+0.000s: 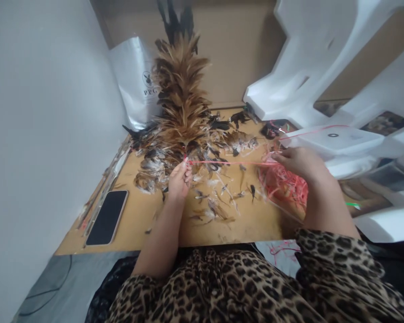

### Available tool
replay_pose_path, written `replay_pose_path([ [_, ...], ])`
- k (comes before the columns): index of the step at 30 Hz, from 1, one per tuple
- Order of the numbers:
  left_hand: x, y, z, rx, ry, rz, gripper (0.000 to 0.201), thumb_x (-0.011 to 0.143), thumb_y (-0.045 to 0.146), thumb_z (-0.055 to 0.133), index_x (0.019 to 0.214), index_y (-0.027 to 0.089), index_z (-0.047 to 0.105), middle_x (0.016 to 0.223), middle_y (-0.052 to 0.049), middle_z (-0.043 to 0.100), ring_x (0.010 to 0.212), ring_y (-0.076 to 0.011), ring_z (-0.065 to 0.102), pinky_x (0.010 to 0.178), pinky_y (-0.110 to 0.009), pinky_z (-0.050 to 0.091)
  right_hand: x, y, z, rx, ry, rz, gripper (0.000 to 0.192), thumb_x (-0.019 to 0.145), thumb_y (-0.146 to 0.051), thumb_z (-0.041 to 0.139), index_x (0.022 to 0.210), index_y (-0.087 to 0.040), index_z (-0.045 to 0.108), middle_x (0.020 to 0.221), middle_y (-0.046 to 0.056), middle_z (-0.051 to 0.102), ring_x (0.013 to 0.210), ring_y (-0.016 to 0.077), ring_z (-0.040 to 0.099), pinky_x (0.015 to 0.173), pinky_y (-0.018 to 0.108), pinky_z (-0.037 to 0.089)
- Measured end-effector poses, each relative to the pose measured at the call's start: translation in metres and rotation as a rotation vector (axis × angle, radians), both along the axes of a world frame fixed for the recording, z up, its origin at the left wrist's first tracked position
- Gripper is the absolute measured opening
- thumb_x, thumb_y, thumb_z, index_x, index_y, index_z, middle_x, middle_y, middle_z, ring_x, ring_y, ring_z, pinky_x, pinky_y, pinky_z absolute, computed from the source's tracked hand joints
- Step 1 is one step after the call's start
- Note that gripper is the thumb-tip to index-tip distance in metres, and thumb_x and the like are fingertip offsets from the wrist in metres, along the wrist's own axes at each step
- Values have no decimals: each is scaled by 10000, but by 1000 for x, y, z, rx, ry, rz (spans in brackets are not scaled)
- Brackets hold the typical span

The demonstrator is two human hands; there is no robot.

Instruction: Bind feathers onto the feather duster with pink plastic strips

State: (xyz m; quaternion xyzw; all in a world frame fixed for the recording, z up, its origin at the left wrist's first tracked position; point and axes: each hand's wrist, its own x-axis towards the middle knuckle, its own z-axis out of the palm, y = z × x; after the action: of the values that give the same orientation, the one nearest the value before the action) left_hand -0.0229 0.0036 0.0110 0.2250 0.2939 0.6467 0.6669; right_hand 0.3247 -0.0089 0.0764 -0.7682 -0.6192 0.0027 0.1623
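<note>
On the head view I see a shaggy, tapering feather bundle [182,89] above the surface [235,232], its near end clasped by the curled fingers of my left hand [180,179]. A thin, taut pink strand [235,163] runs to my right hand [303,165], fingers pinching it, wrist bent.

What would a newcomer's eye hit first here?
The tall brown feather bundle, stretching beyond the left hand, beside a silver bag. Next, the straight pink strand between that hand and the right hand, near a pink tangle. Then the dark-screened phone near the left edge of the table.
</note>
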Motion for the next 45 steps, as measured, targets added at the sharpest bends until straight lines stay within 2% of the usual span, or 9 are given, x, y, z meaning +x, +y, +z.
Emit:
replay_pose_path([
  [2,3,0,-2,-8,-15,-27,88,728,169,679,790,133,628,605,17,508,452,-5,376,365,-103,231,6,8,0,-79,-138,-71,265,709,-439,632,761,-200,733,785,121,682,678,217,592,612,320,399],
  [6,7,-1,-6,-4,-32,-81,84,733,164,673,794,130,625,622,17,502,446,2,363,360,-95,213,-23,37,-7,-97,-128,41,221,763,-317,559,863,-219,730,881,104,699,785,224,622,652,302,410],
  [13,5,2,-13,-25,-3,-70,103,727,191,683,779,134,614,628,14,509,451,-2,375,364,-97,219,-83,93,-51,-100,-67,2,306,815,-253,465,951,-121,705,925,196,683,877,265,639,744,328,447],
  [18,6,4,-15,-24,-21,-68,107,712,179,688,775,127,619,623,9,517,453,-5,368,360,-98,223,-87,110,-69,-91,-29,-22,389,845,-310,432,1003,-45,669,967,270,650,932,320,624,790,386,447],
  [23,6,4,-16,-21,-4,-61,92,723,174,679,783,133,621,627,7,520,453,-6,365,360,-102,225,-77,111,-78,-54,46,-31,296,796,-222,463,971,-88,660,951,212,666,883,257,631,765,331,442],
  [27,7,4,-15,-25,3,-46,104,727,177,680,804,132,625,625,11,515,450,-3,372,364,-101,228,-73,105,-83,100,310,-9,204,722,-231,516,821,-110,646,817,120,677,748,185,598,692,270,438],
  [32,7,4,-16,-26,13,-44,121,720,189,688,807,132,627,628,6,536,451,-3,392,361,-102,229,-80,97,-79,244,1008,7,102,651,-235,587,700,-155,548,536,-7,563,500,110,501,515,224,412],
  [37,8,5,-19,-6,8,-13,154,688,202,713,788,121,628,619,1,560,447,-3,390,365,-104,223,-96,90,-65,157,1676,69,280,559,-179,714,769,-189,529,540,-59,565,469,73,532,448,167,430],
  [45,10,3,-18,-13,79,80,231,647,257,737,805,118,643,609,4,580,445,-8,398,374,-130,213,-149,54,-38,-96,1755,290,291,544,-237,780,668,-176,524,683,3,666,648,129,655,494,182,488],
])
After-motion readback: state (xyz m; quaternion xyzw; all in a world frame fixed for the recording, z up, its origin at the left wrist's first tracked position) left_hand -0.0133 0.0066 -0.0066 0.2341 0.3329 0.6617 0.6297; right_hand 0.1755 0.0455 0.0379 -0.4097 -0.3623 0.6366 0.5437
